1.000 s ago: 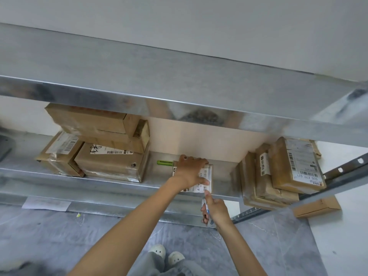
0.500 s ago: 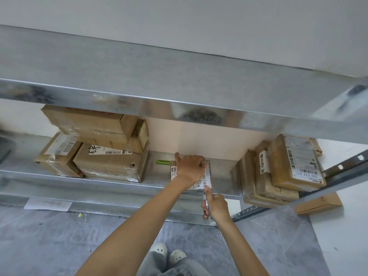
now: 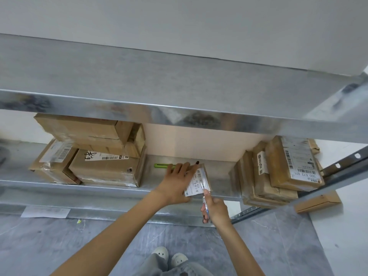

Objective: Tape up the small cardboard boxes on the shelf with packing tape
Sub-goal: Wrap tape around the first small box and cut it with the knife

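Both bare forearms are reaching up and forward from the bottom of the view, the left one slanting in from the lower left and the right one from the lower middle. The left hand (image 3: 176,185) is lying palm down on the small box (image 3: 200,180), fingers spread and fairly straight, thumb along its near edge. Just beside and below it, the right hand (image 3: 217,210) is curling round a slim tool (image 3: 206,210), forefinger stretching up towards the box's near corner.
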### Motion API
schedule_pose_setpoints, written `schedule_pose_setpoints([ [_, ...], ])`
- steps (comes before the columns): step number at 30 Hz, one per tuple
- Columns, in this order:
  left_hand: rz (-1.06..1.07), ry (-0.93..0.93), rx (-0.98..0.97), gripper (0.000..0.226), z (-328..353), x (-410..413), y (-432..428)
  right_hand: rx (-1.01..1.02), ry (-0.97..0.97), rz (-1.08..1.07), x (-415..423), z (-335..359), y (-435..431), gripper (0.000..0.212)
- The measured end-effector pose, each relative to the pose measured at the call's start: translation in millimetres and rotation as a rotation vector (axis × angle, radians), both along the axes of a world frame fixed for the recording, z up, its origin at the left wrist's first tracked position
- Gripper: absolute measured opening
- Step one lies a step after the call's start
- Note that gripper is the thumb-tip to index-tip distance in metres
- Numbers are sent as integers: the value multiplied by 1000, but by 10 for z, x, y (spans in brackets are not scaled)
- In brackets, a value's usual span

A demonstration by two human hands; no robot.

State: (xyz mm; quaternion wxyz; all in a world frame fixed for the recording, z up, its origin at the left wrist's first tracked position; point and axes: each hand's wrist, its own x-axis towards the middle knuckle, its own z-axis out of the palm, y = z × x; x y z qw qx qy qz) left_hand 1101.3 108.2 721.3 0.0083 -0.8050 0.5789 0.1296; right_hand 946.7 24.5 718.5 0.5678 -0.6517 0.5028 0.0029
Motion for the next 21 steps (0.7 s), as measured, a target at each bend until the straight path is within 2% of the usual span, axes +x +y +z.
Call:
schedule_pose_setpoints([
  [3,-25,123,89,100,89,34,-30,30,-67,-25,-52,26,35,62],
  [5,-39,192,164,87,170,44,-42,73,-130,-32,-128,81,82,60],
  [8,-13,237,151,70,191,30,-34,76,-254,11,-228,181,170,52],
  [13,-4,332,105,58,199,151,-55,105,-384,52,-291,372,188,46],
  [19,78,499,49,51,255,286,-132,201,-256,-33,-260,251,235,60],
  [21,81,529,63,51,265,327,-162,174,-219,-45,-257,166,248,62],
])
